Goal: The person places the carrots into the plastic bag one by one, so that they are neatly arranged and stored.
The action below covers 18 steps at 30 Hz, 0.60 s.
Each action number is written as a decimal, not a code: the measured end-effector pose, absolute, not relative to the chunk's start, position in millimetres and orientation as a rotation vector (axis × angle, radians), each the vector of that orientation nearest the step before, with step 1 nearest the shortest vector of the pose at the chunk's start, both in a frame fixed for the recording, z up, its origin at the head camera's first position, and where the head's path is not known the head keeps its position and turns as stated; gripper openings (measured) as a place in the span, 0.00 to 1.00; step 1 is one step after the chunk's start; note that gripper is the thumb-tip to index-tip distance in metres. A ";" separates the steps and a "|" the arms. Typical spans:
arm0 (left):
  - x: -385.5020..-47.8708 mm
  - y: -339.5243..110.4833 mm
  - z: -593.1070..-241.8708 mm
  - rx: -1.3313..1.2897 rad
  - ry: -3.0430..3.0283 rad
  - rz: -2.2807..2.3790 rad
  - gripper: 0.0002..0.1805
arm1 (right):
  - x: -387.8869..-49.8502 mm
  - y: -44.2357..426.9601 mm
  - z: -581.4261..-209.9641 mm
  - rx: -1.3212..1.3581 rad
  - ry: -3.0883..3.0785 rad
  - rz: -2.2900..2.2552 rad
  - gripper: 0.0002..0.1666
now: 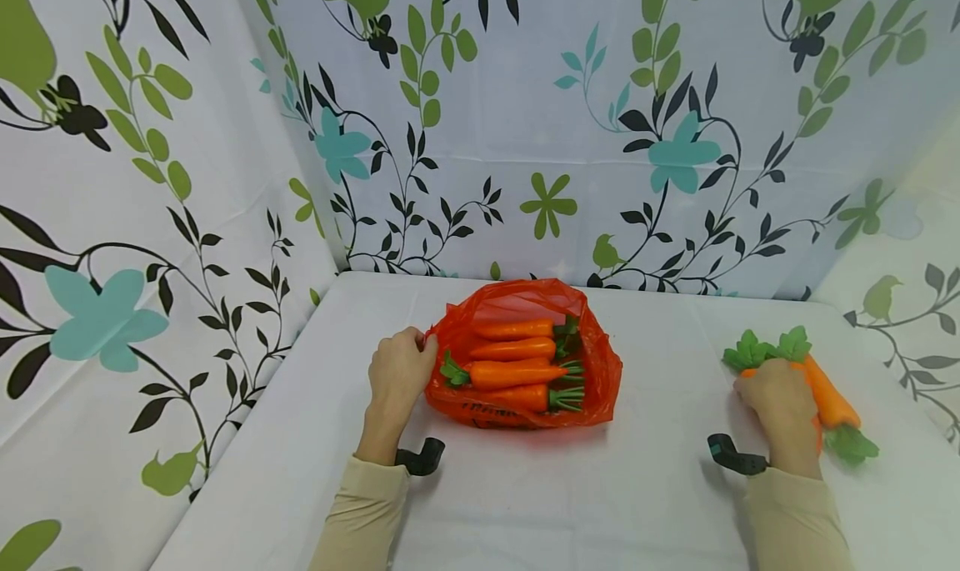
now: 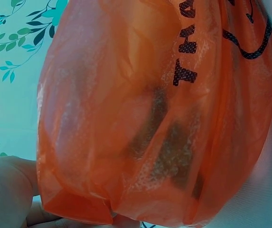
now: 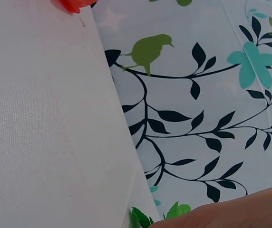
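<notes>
A red plastic bag (image 1: 517, 300) lies on the white table with its mouth facing up. Several orange carrots (image 1: 517, 375) with green tops rest inside it. My left hand (image 1: 399, 369) pinches the left rim of the bag between thumb and fingers; the left wrist view shows the bag's printed side (image 2: 102, 142) close up. At the right of the table my right hand (image 1: 780, 400) is over more carrots (image 1: 828, 396), its fingers curled down around one of them. Leafy green tops (image 1: 757, 350) stick out beyond that hand, and in the right wrist view only leaves (image 3: 143, 217) show beside it.
The white table (image 1: 652, 496) runs between the bag and the carrots on the right. Patterned cloth (image 1: 480, 137) with leaves and birds hangs behind the table and at both sides. Each wrist carries a black camera mount (image 1: 423, 457).
</notes>
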State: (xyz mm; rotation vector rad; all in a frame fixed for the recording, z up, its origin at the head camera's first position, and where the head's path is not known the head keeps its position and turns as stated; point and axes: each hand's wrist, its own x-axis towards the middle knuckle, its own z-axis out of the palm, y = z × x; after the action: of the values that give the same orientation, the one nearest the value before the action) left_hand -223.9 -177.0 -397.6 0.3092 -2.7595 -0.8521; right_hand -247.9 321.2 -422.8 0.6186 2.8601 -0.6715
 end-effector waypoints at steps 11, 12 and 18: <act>-224.2 -177.5 -396.7 0.314 -2.762 -0.852 0.16 | -249.6 322.3 -422.1 0.566 2.842 -0.630 0.22; -224.1 -177.5 -396.4 0.312 -2.762 -0.851 0.16 | -249.6 322.6 -421.9 0.561 2.843 -0.626 0.22; -223.7 -177.9 -396.2 0.308 -2.759 -0.851 0.16 | -248.9 323.4 -420.5 0.523 2.842 -0.575 0.25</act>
State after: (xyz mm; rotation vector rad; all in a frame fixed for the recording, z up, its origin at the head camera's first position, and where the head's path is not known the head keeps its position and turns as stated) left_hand -223.7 -177.9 -396.2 0.3081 -2.7587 -0.8512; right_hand -248.9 323.4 -420.5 0.5225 2.8421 -0.5753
